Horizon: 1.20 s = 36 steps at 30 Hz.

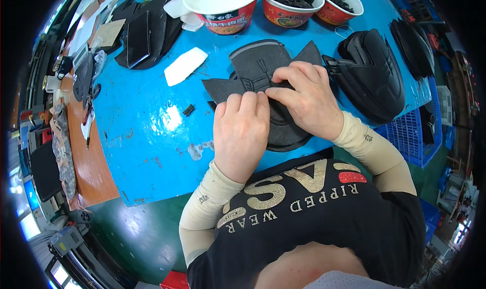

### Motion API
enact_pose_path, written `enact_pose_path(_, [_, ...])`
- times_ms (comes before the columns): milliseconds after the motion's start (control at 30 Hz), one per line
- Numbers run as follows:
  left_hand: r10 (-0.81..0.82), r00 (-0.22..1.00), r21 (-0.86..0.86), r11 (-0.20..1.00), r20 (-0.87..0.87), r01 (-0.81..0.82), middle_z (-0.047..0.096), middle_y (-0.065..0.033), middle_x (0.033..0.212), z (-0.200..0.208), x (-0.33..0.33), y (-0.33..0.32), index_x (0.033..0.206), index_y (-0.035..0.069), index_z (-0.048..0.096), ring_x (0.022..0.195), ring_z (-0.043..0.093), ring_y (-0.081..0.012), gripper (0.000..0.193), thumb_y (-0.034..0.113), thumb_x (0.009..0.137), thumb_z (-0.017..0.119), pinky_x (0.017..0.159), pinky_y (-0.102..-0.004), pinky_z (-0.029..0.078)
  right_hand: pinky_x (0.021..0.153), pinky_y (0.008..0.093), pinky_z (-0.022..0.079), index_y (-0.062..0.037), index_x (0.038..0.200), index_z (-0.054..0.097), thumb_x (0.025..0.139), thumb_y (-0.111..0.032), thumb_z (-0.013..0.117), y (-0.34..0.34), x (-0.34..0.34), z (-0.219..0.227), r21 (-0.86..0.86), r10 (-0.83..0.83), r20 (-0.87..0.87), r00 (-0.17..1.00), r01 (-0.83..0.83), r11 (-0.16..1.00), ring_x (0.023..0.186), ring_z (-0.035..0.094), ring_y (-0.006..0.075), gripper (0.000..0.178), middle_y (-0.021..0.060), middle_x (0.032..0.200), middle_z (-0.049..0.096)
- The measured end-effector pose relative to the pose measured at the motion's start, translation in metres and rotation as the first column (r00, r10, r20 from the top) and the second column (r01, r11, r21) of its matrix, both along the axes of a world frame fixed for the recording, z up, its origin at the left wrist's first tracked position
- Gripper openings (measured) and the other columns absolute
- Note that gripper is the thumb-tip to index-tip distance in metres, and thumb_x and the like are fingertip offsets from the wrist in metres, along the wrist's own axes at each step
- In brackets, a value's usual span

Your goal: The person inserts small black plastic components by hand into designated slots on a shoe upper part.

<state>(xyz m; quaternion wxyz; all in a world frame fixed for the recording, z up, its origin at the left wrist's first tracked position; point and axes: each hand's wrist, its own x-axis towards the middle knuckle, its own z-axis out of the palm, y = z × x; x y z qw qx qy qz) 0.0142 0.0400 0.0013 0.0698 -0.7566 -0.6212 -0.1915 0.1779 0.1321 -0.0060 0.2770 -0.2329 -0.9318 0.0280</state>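
Black winged piece [255, 53] lies on the blue tabletop [147, 162], before the wearer, in the head view. Left hand [242, 129] and right hand [309, 99] meet at its middle, fingers bent onto it — whether either pinches part of it, cannot tell. Small black bit [189, 110] left of the left hand; white pad [186, 66] beyond. Right: stacked black padded pieces [374, 76]. Far edge — three red-and-white tubs [288, 18], two holding black bits.
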Motion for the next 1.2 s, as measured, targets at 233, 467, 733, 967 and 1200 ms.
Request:
enact_pose_path(233, [0.036,0.989,0.146,0.988,0.141,-0.057,0.060,-0.0053,0.092,-0.014,-0.002,-0.006,0.112,0.005,0.069,0.086,0.058,-0.0233,0.036,0.006,0.076,0.068,0.075,-0.0368,0.043,0.078,0.0352,0.046,-0.0113,0.108,0.070,0.081,-0.002,0.066,0.003,0.028,-0.001,-0.223,-0.252,-0.332,0.909,0.184,0.957,0.088,0.061,0.0261,0.029,0.0068,0.098,0.062])
enact_pose_path(467, [-0.002,0.997,0.075,0.997,0.082,-0.005,0.060,-0.0042,0.092,0.002,0.002,-0.001,0.114,0.007,0.069,0.086,0.057,-0.0225,0.039,0.006,0.075,0.069,0.077,-0.0366,0.042,0.067,0.0352,0.051,-0.0037,0.120,0.057,0.082,-0.024,0.076,-0.012,0.051,-0.004,-0.378,-0.439,-0.080,0.895,0.380,0.844,0.076,0.064,0.0238,0.046,0.0088,0.090,0.061])
enact_pose_path(733, [-0.056,0.996,0.019,0.998,-0.066,0.057,0.054,-0.0034,0.084,0.000,0.016,0.014,0.108,0.006,0.069,0.083,0.055,-0.0210,0.033,0.012,0.076,0.067,0.077,-0.0366,0.042,0.062,0.0350,0.051,-0.0028,0.119,0.059,0.079,-0.031,0.080,-0.010,0.047,0.001,-0.412,-0.469,0.035,0.883,0.440,0.798,0.070,0.063,0.0243,0.054,0.0080,0.082,0.060])
enact_pose_path(967, [-0.051,0.960,0.270,0.962,0.274,-0.026,0.065,-0.0064,0.094,-0.011,0.003,-0.002,0.112,0.005,0.068,0.084,0.059,-0.0226,0.036,-0.001,0.076,0.068,0.077,-0.0354,0.043,0.063,0.0322,0.051,-0.0012,0.112,0.061,0.074,-0.028,0.084,-0.006,0.043,-0.005,-0.639,-0.523,-0.101,0.846,0.347,0.686,0.065,0.062,0.0197,0.052,0.0071,0.079,0.061])
enact_pose_path(1200, [-0.025,0.622,0.133,0.983,0.782,-0.129,0.064,-0.0124,0.095,-0.035,-0.013,-0.044,0.105,-0.002,0.065,0.081,0.059,-0.0207,0.022,-0.009,0.084,0.063,0.073,-0.0287,0.048,0.065,0.0319,0.052,-0.0007,0.110,0.059,0.075,-0.029,0.084,-0.003,0.039,-0.009,-0.769,-0.557,-0.115,0.822,0.282,0.574,0.069,0.064,0.0201,0.051,0.0070,0.075,0.063])
